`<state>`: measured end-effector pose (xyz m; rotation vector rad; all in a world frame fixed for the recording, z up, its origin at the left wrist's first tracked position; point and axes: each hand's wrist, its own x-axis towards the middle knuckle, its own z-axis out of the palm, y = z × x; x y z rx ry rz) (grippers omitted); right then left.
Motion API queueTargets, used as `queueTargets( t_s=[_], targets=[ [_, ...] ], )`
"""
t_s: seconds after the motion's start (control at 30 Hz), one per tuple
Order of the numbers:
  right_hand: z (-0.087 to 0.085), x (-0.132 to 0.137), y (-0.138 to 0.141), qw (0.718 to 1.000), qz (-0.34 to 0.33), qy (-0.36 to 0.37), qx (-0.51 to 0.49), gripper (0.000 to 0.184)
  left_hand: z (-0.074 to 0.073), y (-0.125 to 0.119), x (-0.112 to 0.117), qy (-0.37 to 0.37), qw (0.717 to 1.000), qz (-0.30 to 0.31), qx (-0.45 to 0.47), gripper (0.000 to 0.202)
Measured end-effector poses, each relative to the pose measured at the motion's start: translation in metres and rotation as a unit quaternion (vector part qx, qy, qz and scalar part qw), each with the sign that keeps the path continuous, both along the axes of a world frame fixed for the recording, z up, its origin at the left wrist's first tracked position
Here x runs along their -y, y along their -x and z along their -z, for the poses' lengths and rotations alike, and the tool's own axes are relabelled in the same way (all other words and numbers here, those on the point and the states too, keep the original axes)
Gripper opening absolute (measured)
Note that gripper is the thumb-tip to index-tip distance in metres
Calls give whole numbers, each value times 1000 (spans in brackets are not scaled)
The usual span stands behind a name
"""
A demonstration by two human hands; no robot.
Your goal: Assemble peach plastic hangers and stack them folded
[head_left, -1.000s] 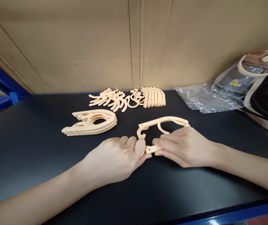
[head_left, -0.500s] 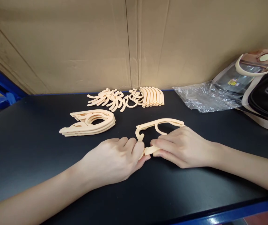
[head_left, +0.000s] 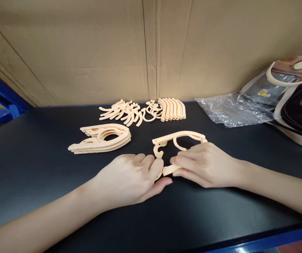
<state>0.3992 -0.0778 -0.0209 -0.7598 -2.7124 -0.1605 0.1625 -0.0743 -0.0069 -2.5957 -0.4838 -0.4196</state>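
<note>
Between my hands is a partly assembled cream plastic folding hanger (head_left: pixel 178 135), its long curved arm at the far side and a ring-shaped hook inside. My right hand (head_left: pixel 206 167) is closed around its right end and near arm, covering the joint. A small curved hanger piece (head_left: pixel 158 151) with a notched end sits at the left tip of the far arm. My left hand (head_left: pixel 132 179) has its fingers curled over the lower part of this piece, while the thumb points out to the right. Whether the piece is fastened cannot be made out.
A stack of folded hangers (head_left: pixel 100 138) lies left of centre. Farther back are loose curved pieces (head_left: pixel 121 111), several hooks (head_left: pixel 151 110) and a row of long arms (head_left: pixel 172 109). A clear plastic bag (head_left: pixel 224 110), a bottle (head_left: pixel 280 82) and a black bag (head_left: pixel 301 109) occupy the right.
My left thumb has moved outward from the fingers. The hanger's far arm and the notched piece have shifted slightly, the piece's notch turning to the right. My right hand keeps its hold.
</note>
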Motion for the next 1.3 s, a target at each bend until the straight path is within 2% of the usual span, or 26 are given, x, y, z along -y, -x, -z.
queueTargets(
  t_s=[0.17, 0.4, 0.57, 0.7, 0.83, 1.0, 1.1, 1.3],
  targets=[
    [-1, 0, 1, 1000, -8, -6, 1, 37, 1, 0, 0, 20, 1000, 17, 12, 40],
    [0, -2, -1, 1000, 14, 11, 9, 40, 6, -1, -5, 18, 997, 45, 67, 22],
    [0, -5, -1, 1000, 23, 13, -7, 49, 1, -3, -2, 26, 999, 27, 31, 18],
    [-2, -7, -1, 999, 13, 38, -23, 53, -4, -5, 0, 16, 999, 41, 8, 19],
    [-4, -11, -3, 997, 10, 61, -45, 56, -2, -3, 1, 3, 998, 63, 26, 19],
    [-7, -16, -7, 988, -5, 122, -94, 67, 0, -2, 7, 13, 997, 76, 19, 20],
    [-7, -17, -8, 982, 5, 144, -122, 60, -1, -2, 9, 26, 996, 85, -1, 22],
    [-6, -20, -10, 979, 63, 136, -136, 41, -7, 0, 13, 29, 991, 121, -42, 20]
  ],
)
